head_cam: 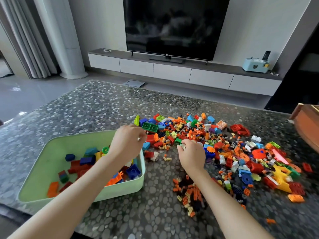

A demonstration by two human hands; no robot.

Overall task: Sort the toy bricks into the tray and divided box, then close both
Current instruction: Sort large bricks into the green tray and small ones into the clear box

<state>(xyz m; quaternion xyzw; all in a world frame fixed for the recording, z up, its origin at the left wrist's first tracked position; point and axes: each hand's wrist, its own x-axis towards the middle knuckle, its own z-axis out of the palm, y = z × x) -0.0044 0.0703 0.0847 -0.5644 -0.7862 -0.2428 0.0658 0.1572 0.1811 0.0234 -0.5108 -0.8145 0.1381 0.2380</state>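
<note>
A smooth, round-cornered pale-green tray point(120, 191) sits near left, holding chunky bricks point(133, 170). The left hand point(127, 144) curls over its far right corner; any grip is unclear. The right hand point(191, 156) pinches a small pale brick point(182, 146) at the left edge of the loose pile point(233, 152). The glossy pebbled tabletop point(103, 109) stretches open beyond.

Pale green tray point(124, 188) sits open on the left of the counter point(120, 104), partly filled with chunky bricks point(86, 160): blue, red, orange, a bit of yellow. Just right of it the main pile point(224, 152) sprawls loose, big and tiny pieces mixed, mostly orange, red and blue. A tiny pale piece point(182, 146) is pinched in the right hand point(191, 156).
</note>
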